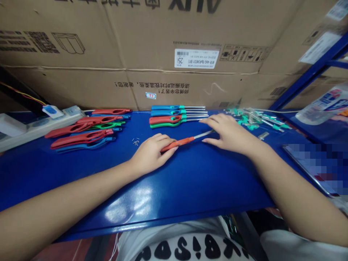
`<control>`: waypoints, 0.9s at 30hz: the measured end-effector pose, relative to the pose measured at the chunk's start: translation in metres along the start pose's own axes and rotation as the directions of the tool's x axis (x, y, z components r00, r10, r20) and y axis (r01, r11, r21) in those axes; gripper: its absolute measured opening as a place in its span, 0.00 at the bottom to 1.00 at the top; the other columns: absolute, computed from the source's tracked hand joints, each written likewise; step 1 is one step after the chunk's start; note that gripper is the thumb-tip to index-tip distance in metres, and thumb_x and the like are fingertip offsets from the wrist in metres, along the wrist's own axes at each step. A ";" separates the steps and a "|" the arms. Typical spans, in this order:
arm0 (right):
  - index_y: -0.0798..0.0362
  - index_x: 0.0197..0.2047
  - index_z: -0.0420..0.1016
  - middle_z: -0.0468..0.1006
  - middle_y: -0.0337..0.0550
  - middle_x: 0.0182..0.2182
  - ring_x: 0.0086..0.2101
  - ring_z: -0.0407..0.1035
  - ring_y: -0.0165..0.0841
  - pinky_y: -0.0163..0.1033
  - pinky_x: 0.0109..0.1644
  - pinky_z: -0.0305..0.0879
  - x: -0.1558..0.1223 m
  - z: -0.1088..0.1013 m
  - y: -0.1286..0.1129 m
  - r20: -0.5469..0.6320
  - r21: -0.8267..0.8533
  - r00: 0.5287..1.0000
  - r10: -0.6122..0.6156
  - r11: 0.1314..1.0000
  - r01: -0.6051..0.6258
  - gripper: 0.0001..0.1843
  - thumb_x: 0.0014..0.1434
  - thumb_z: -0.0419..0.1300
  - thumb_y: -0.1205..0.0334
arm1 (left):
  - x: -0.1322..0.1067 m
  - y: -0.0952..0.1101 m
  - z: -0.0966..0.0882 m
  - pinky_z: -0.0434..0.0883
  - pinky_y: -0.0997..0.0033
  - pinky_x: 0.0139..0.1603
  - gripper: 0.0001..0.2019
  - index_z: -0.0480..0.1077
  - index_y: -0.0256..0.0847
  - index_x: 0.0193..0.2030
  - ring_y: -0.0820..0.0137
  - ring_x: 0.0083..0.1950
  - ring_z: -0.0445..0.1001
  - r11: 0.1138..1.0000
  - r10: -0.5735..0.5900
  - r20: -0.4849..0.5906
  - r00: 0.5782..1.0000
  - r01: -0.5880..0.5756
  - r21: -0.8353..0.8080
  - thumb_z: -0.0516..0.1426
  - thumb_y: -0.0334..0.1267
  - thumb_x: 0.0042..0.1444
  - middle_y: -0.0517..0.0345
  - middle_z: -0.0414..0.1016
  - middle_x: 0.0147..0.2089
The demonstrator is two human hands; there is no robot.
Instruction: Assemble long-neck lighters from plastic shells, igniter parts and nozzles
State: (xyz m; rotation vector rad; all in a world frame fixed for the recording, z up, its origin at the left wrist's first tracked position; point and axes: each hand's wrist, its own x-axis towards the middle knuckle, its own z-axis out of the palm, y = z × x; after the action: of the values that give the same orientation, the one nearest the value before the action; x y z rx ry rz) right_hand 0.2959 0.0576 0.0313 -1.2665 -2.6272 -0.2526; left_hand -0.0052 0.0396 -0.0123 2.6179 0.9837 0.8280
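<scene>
One orange-red lighter (185, 141) sat slantwise above the blue desk (190, 188), near the middle of the frame. The left grip (153, 154) was closed around its handle's lower-left end, thumb below and fingers above, while its metal tube pointed right and slightly up. The right grip (231, 132) stood parted, with the tube's far end between thumb and fingers; whether they touched it could not be told. Tubed lighters (164, 120) lay at upper centre, bare handles (87, 137) at left, and a heap of green-collared tubes (252, 116) at upper right.
</scene>
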 end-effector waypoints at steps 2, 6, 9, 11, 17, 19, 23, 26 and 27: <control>0.53 0.62 0.70 0.75 0.57 0.55 0.54 0.67 0.56 0.60 0.55 0.64 -0.002 -0.003 0.012 -0.020 -0.036 0.999 0.036 0.999 -0.037 0.29 0.62 0.63 0.49 | 0.000 -0.001 0.000 0.71 0.62 0.47 0.12 0.76 0.40 0.48 0.63 0.44 0.74 1.000 -0.020 -0.022 1.000 0.021 0.002 0.54 0.42 0.69 0.51 0.80 0.43; 0.50 0.43 0.78 0.80 0.51 0.43 0.47 0.71 0.52 0.59 0.53 0.63 -0.003 -0.008 0.025 -0.011 -0.084 0.999 0.039 0.996 -0.039 0.09 0.64 0.60 0.57 | 0.000 -0.001 0.000 0.70 0.64 0.44 0.12 0.77 0.39 0.46 0.64 0.41 0.73 0.999 -0.038 -0.030 0.999 0.038 -0.005 0.54 0.41 0.68 0.52 0.79 0.41; 0.50 0.39 0.79 0.80 0.51 0.41 0.45 0.72 0.49 0.58 0.53 0.63 -0.002 -0.009 0.028 0.000 -0.027 1.000 -0.025 0.999 0.025 0.09 0.66 0.57 0.60 | 0.000 0.000 -0.001 0.69 0.65 0.44 0.11 0.77 0.38 0.44 0.65 0.39 0.73 0.998 -0.046 -0.040 0.998 0.045 -0.034 0.55 0.40 0.67 0.53 0.78 0.39; 0.50 0.40 0.80 0.80 0.52 0.42 0.44 0.72 0.49 0.56 0.52 0.64 0.000 -0.009 0.030 0.013 0.019 0.998 -0.068 0.998 0.067 0.11 0.66 0.56 0.60 | 0.000 0.000 -0.001 0.69 0.65 0.42 0.10 0.77 0.38 0.42 0.66 0.38 0.73 0.998 -0.046 -0.050 0.998 0.043 -0.046 0.55 0.39 0.67 0.54 0.78 0.37; 0.51 0.42 0.80 0.81 0.50 0.41 0.44 0.72 0.45 0.52 0.50 0.64 0.000 -0.006 0.020 0.085 0.128 0.985 -0.148 0.982 0.137 0.12 0.68 0.56 0.58 | -0.001 0.000 -0.002 0.72 0.62 0.47 0.11 0.77 0.38 0.47 0.63 0.43 0.76 0.998 0.033 -0.038 0.999 -0.031 0.050 0.55 0.38 0.67 0.51 0.80 0.43; 0.52 0.41 0.79 0.80 0.50 0.40 0.43 0.71 0.44 0.50 0.48 0.64 0.000 -0.006 0.014 0.118 0.169 0.980 -0.162 0.976 0.141 0.13 0.69 0.55 0.57 | -0.002 0.001 -0.002 0.73 0.61 0.48 0.12 0.76 0.38 0.50 0.62 0.44 0.77 0.991 0.073 -0.040 0.997 -0.068 0.119 0.55 0.38 0.67 0.50 0.81 0.44; 0.52 0.40 0.77 0.79 0.48 0.36 0.40 0.70 0.41 0.47 0.46 0.64 0.000 -0.007 0.008 0.205 0.288 0.959 -0.195 0.949 0.131 0.15 0.71 0.53 0.55 | -0.006 0.003 -0.001 0.74 0.63 0.44 0.13 0.75 0.37 0.52 0.63 0.42 0.79 0.957 0.151 -0.047 0.987 -0.134 0.256 0.54 0.38 0.67 0.51 0.81 0.45; 0.53 0.38 0.76 0.79 0.47 0.35 0.39 0.69 0.41 0.46 0.45 0.65 -0.001 -0.010 0.006 0.251 0.360 0.947 -0.200 0.927 0.101 0.16 0.71 0.52 0.55 | -0.008 0.004 0.000 0.74 0.66 0.40 0.13 0.75 0.37 0.53 0.64 0.41 0.80 0.928 0.200 -0.047 0.979 -0.174 0.328 0.54 0.37 0.68 0.52 0.81 0.45; 0.53 0.38 0.76 0.78 0.47 0.35 0.39 0.69 0.40 0.46 0.45 0.65 -0.001 -0.010 0.005 0.264 0.385 0.943 -0.201 0.919 0.088 0.16 0.71 0.53 0.55 | -0.008 0.004 0.000 0.75 0.66 0.40 0.13 0.75 0.36 0.54 0.64 0.41 0.80 0.919 0.215 -0.040 0.976 -0.189 0.345 0.54 0.38 0.68 0.51 0.81 0.45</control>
State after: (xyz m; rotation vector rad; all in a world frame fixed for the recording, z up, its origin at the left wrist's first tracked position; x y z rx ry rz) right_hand 0.3014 0.0575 0.0413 -1.0479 -2.8385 0.4307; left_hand -0.0080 0.0312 -0.0140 3.0467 0.9613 0.8799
